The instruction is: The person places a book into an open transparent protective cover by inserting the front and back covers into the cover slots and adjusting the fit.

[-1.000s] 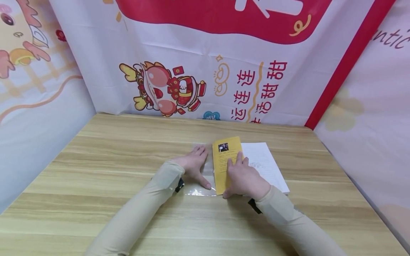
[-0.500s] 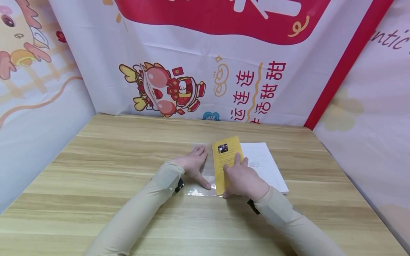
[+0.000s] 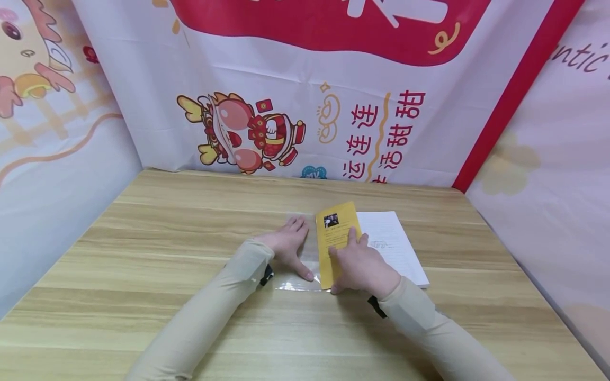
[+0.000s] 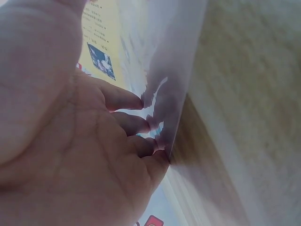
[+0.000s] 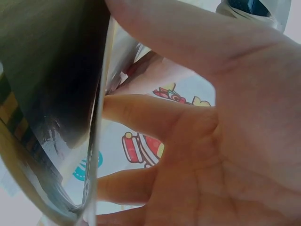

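Note:
A book lies at mid-table, its white printed page (image 3: 400, 246) showing at right and a yellow cover flap (image 3: 326, 267) with a small photo folded out at left. Beyond the flap, a clear plastic sheet (image 3: 297, 286) extends left across the wood. My left hand (image 3: 288, 247) rests on this sheet with fingers spread; in the left wrist view its fingertips touch the glossy plastic (image 4: 164, 61). My right hand (image 3: 364, 267) presses on the yellow flap, fingers extended and thumb at the near edge. In the right wrist view, its straight fingers (image 5: 141, 110) meet the cover edge-on.
The wood-grain table (image 3: 157, 238) stretches around the book on all sides. A printed white and red cloth (image 3: 286, 69) hangs along its back edge, with further printed cloth (image 3: 548, 174) at the right side.
My right hand has shifted slightly left and toward me over the yellow flap, its index finger now lower on the print. The left hand stays in place.

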Demonstrator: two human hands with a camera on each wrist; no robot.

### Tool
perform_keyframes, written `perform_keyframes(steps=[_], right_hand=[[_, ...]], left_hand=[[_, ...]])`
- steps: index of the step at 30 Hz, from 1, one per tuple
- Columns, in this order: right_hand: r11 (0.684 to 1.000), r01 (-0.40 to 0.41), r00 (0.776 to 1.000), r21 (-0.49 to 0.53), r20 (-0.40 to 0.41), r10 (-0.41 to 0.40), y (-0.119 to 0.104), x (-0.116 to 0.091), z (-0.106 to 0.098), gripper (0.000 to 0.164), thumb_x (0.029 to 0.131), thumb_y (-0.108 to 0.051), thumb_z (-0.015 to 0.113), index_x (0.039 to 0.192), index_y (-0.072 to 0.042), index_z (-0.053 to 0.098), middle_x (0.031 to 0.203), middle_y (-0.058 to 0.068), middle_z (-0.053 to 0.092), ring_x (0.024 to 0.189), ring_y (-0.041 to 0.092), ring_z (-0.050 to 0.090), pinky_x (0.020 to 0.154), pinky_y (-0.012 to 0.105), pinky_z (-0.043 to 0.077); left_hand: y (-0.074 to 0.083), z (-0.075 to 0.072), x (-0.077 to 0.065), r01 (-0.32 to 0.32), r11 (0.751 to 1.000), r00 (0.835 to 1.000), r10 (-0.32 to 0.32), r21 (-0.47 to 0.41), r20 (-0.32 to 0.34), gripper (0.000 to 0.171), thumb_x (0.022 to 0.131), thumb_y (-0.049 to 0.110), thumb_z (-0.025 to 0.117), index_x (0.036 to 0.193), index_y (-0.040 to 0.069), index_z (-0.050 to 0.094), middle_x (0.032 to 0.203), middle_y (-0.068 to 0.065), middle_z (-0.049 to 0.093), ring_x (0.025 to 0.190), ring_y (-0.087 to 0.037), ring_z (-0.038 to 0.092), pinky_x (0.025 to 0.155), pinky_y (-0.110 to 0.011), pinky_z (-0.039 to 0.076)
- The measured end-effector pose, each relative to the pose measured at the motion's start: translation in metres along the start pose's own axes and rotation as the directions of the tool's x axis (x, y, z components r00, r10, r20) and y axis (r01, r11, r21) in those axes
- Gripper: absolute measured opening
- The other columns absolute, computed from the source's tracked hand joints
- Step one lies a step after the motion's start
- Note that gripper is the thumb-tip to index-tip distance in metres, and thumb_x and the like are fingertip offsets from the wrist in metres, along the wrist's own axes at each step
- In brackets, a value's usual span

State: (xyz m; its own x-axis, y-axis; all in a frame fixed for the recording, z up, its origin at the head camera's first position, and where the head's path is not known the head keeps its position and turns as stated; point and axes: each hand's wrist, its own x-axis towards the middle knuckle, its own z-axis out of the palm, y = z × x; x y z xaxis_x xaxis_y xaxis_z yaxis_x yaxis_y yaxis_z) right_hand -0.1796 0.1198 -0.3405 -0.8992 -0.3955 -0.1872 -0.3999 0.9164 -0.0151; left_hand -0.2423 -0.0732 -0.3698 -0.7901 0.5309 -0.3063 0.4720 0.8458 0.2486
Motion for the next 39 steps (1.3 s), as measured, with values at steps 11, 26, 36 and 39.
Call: perform_keyframes(steps=[11,26,36,39], right_hand=[[1.000,-0.001,1.000,-0.003,0.004,0.001,-0.002,-0.002,-0.001,0.078,0.065,-0.038,0.084,0.135,-0.019,0.055,0.141,0.042,0.020,0.118,0.066,0.028,0.064,0.056,0.051],[0.998,0.053,0.998,-0.013,0.023,-0.053,0.005,0.001,-0.005,0.073,0.073,-0.052,0.076,0.134,-0.020,0.056,0.143,0.037,0.024,0.115,0.056,0.039,0.069,0.051,0.051],[0.984,0.041,0.999,0.174,-0.003,-0.041,0.035,0.008,-0.024,0.062,0.087,-0.032,0.069,0.135,-0.001,0.049,0.145,0.023,0.035,0.127,0.033,0.042,0.102,0.045,0.035],[0.976,0.007,1.000,0.219,-0.029,-0.001,0.044,0.012,-0.027,0.066,0.085,-0.033,0.071,0.134,0.004,0.047,0.131,0.020,0.049,0.116,0.030,0.051,0.096,0.042,0.041]], left_hand=[[0.000,-0.001,0.001,-0.003,1.000,1.000,0.003,0.003,0.003,0.134,0.059,0.077,0.068,0.151,0.001,0.009,0.155,-0.019,-0.004,0.142,-0.033,-0.004,0.112,-0.043,0.005],[-0.002,0.001,0.004,0.002,1.000,1.000,-0.002,0.017,0.014,0.133,0.060,0.079,0.065,0.151,0.001,0.008,0.155,-0.020,-0.005,0.142,-0.033,-0.005,0.112,-0.041,0.004],[-0.001,0.001,0.004,0.013,1.000,1.000,-0.013,0.013,0.002,0.135,0.057,0.080,0.066,0.151,0.000,0.009,0.155,-0.020,-0.004,0.142,-0.034,-0.005,0.112,-0.042,0.004],[-0.001,0.002,0.005,0.016,1.000,1.000,-0.016,0.010,-0.001,0.136,0.057,0.080,0.067,0.151,0.000,0.009,0.155,-0.020,-0.004,0.142,-0.033,-0.005,0.112,-0.042,0.004]])
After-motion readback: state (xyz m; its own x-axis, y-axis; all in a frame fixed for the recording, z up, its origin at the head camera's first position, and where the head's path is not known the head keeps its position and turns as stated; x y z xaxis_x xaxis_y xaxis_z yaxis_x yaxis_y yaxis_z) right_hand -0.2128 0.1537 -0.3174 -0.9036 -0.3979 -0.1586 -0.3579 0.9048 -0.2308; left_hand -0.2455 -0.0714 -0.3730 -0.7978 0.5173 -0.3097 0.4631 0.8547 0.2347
